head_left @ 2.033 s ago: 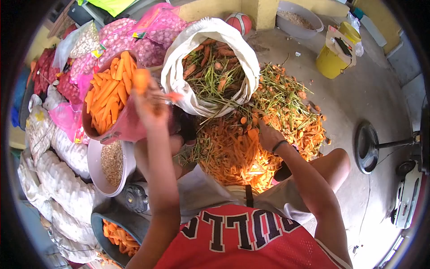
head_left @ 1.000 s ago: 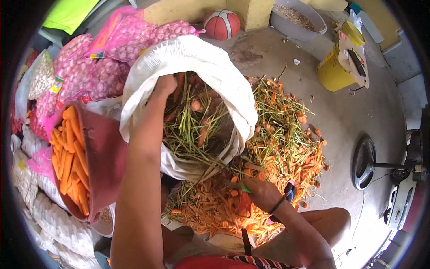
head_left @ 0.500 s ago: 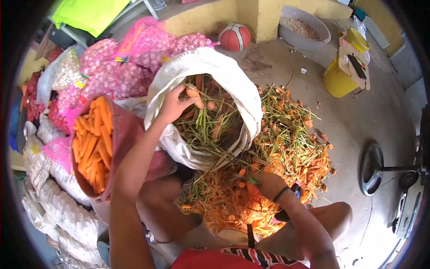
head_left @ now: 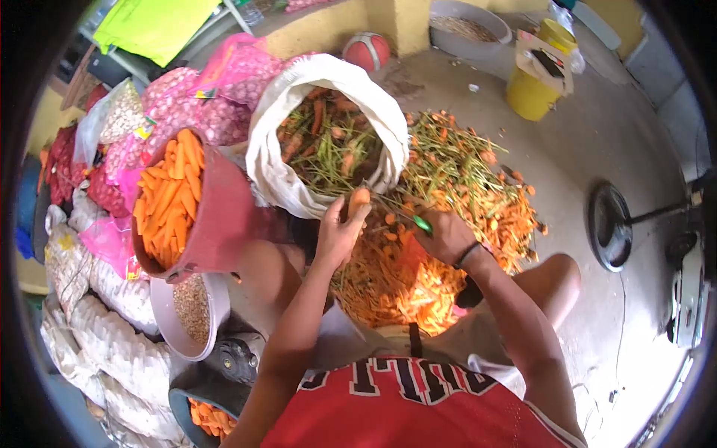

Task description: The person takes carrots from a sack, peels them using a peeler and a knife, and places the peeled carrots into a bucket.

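Note:
My left hand is closed around a carrot, its end showing above the fingers, just below the rim of a white sack. In the sack lie unpeeled carrots with green stalks. My right hand grips a knife by its green handle; the thin blade points left toward the carrot, and whether it touches is hard to see. Beneath both hands spreads a heap of orange peelings, with cut tops and green stems farther back.
A red bucket of peeled carrots stands left, beside a pale basin. Behind are pink net bags of garlic. A ball, grey tub, yellow bucket and fan base stand farther off.
My left hand has drawn the carrot out of the sack, down and right toward the knife. My right hand stays near the peelings, still holding the knife. The camera view has shifted.

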The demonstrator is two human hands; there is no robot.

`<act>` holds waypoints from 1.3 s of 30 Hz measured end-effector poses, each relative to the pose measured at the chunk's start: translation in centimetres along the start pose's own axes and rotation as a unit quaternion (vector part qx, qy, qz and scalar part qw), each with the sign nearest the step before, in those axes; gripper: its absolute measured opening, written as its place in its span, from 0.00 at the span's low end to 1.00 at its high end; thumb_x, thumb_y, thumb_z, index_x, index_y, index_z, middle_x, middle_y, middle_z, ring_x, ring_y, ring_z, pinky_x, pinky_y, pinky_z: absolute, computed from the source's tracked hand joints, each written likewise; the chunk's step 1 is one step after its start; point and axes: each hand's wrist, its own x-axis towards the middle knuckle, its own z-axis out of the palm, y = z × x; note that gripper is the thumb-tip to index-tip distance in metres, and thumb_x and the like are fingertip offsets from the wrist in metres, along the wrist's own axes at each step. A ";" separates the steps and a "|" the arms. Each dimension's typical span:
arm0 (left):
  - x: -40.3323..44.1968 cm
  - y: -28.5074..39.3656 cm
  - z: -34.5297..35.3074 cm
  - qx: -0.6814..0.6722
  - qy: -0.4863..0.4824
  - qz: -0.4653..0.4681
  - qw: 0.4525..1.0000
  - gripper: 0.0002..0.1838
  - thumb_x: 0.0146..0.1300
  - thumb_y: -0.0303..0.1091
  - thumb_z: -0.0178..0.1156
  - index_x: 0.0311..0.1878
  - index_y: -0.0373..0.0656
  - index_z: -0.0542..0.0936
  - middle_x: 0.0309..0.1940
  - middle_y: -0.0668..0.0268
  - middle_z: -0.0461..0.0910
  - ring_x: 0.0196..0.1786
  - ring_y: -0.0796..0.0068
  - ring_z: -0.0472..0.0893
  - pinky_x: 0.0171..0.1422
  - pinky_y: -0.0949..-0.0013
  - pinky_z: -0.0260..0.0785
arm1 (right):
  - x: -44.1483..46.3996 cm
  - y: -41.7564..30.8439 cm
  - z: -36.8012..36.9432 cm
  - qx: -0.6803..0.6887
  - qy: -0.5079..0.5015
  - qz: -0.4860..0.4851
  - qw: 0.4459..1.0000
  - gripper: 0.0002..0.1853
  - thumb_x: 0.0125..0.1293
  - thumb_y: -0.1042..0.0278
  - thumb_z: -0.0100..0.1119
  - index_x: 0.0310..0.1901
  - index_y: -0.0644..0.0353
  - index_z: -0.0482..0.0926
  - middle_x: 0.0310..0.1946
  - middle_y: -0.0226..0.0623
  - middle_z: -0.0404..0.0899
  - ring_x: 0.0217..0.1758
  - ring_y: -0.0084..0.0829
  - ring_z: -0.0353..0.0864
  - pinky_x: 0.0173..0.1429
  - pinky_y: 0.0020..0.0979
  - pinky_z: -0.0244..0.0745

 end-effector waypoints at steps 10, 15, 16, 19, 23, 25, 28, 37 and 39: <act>-3.6 0.6 2.6 0.201 -0.045 0.204 0.957 0.16 0.60 0.37 0.69 0.44 0.34 0.81 0.33 0.61 0.82 0.34 0.74 0.79 0.41 0.70 0.71 | -0.4 0.7 2.7 -0.074 -0.047 0.035 0.995 0.19 0.58 0.67 0.59 0.51 0.64 0.78 0.30 0.54 0.82 0.35 0.52 0.83 0.42 0.46 0.78; -3.7 -0.4 3.0 0.146 -0.041 0.143 0.978 0.19 0.62 0.44 0.67 0.43 0.35 0.81 0.33 0.64 0.82 0.30 0.74 0.78 0.35 0.69 0.70 | -0.2 10.6 4.9 -0.239 -0.367 0.247 0.864 0.14 0.63 0.61 0.57 0.42 0.64 0.83 0.35 0.50 0.84 0.38 0.43 0.85 0.41 0.42 0.79; -3.7 -0.7 2.4 0.074 -0.040 0.038 0.996 0.20 0.64 0.46 0.64 0.43 0.36 0.80 0.32 0.64 0.81 0.29 0.75 0.78 0.34 0.70 0.69 | -0.5 10.8 5.4 -0.252 -0.400 0.233 0.850 0.13 0.64 0.62 0.57 0.42 0.64 0.82 0.33 0.48 0.84 0.34 0.41 0.83 0.39 0.42 0.79; -2.7 -2.0 0.7 -0.204 -0.086 -0.155 0.963 0.27 0.72 0.57 0.49 0.46 0.38 0.79 0.27 0.67 0.77 0.27 0.78 0.74 0.31 0.72 0.66 | -0.6 10.6 5.7 -0.277 -0.449 0.194 0.827 0.14 0.65 0.61 0.58 0.43 0.64 0.81 0.34 0.46 0.83 0.32 0.39 0.81 0.38 0.42 0.78; -1.7 0.0 -3.2 -0.423 -0.223 -0.030 0.878 0.34 0.72 0.62 0.43 0.58 0.35 0.74 0.53 0.46 0.78 0.57 0.56 0.78 0.63 0.53 0.72 | -1.7 8.4 4.4 -0.190 -0.347 0.182 0.900 0.19 0.60 0.55 0.62 0.47 0.59 0.80 0.40 0.47 0.84 0.43 0.46 0.84 0.47 0.45 0.78; -1.8 0.4 -3.4 -0.286 -0.193 -0.191 0.919 0.32 0.75 0.59 0.36 0.60 0.38 0.72 0.48 0.56 0.80 0.46 0.60 0.82 0.49 0.60 0.76 | -0.7 6.1 2.6 -0.141 -0.256 0.170 0.941 0.19 0.60 0.55 0.62 0.47 0.59 0.79 0.39 0.48 0.84 0.43 0.47 0.84 0.47 0.45 0.77; -2.8 -1.1 -2.5 -0.176 -0.188 -0.122 0.958 0.22 0.74 0.50 0.50 0.58 0.42 0.73 0.34 0.64 0.81 0.31 0.72 0.81 0.31 0.69 0.75 | -0.6 3.8 2.5 -0.071 -0.154 0.131 0.977 0.21 0.60 0.56 0.62 0.50 0.61 0.77 0.36 0.51 0.83 0.41 0.49 0.83 0.45 0.46 0.77; -3.8 -2.5 0.3 0.117 -0.040 0.021 0.992 0.24 0.67 0.50 0.60 0.49 0.34 0.81 0.35 0.67 0.80 0.34 0.79 0.76 0.42 0.72 0.69 | -0.4 0.8 4.5 -0.030 -0.068 0.017 0.997 0.25 0.60 0.60 0.61 0.59 0.59 0.75 0.35 0.54 0.83 0.38 0.51 0.84 0.42 0.47 0.80; -4.4 -1.3 0.8 0.171 -0.059 0.035 0.983 0.23 0.68 0.49 0.60 0.49 0.34 0.81 0.34 0.67 0.80 0.35 0.78 0.76 0.43 0.71 0.70 | -0.2 1.0 5.0 -0.041 -0.073 0.023 0.996 0.25 0.60 0.60 0.60 0.58 0.57 0.75 0.35 0.53 0.83 0.37 0.50 0.84 0.42 0.47 0.80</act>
